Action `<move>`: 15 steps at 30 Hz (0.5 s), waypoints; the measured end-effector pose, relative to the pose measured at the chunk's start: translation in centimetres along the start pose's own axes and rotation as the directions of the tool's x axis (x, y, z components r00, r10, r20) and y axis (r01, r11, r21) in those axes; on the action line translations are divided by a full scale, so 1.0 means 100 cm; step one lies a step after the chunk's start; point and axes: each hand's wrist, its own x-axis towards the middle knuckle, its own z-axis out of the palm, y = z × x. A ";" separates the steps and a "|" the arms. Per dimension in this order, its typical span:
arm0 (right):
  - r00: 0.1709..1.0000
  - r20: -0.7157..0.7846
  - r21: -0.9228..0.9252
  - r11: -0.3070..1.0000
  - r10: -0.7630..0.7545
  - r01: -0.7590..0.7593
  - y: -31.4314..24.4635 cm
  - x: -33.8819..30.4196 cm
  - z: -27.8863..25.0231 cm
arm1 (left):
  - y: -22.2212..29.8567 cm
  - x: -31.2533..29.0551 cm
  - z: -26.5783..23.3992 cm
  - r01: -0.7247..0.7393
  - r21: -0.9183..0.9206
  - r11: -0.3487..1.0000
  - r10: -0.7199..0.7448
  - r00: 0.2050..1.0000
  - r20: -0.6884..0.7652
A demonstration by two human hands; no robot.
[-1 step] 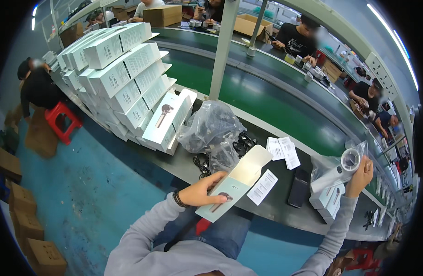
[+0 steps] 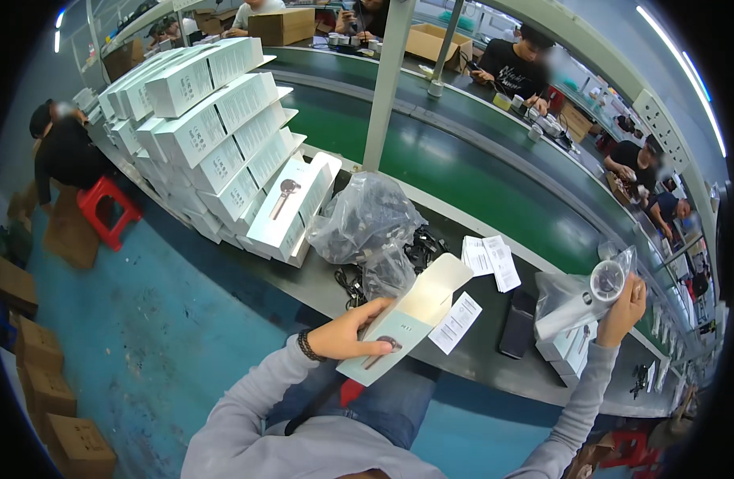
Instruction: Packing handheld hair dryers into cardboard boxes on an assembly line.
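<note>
My left hand is closed around a pale green carton, held tilted at the bench's near edge. Its far end gapes, with the flap up, and a dark device is printed on its face. Off to the right, my right hand grips a white handheld device with a round, ring-like head, inside a clear plastic bag. The device hangs above more pale cartons. Between my hands lie a printed leaflet and a black phone-like slab.
Stacked cartons rise at left. Beside them sit a crumpled clear bag and black cables; more leaflets lie rightward. A post stands before the green conveyor. People work beyond; a red stool is at left.
My right hand has shifted the bagged device very slightly left and down, and the bag's top has changed shape. My left hand and the carton have hardly moved.
</note>
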 end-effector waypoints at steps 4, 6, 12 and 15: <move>0.996 -0.038 0.135 0.988 0.085 -0.079 -0.033 -0.048 0.003 | 0.011 -0.024 0.006 0.095 0.051 0.994 -0.096 0.995 0.018; 0.993 -0.084 0.222 0.973 0.089 -0.068 -0.048 -0.077 0.011 | 0.001 -0.037 0.010 0.089 0.070 0.994 -0.088 0.996 -0.019; 0.995 -0.079 0.430 0.903 0.064 -0.024 -0.047 -0.145 -0.006 | -0.014 -0.066 0.009 0.131 0.067 0.989 -0.124 0.987 -0.100; 0.938 0.131 -0.589 0.736 -0.320 0.333 -0.059 -0.174 0.003 | -0.025 -0.076 0.004 0.148 0.185 0.971 -0.130 0.986 -0.103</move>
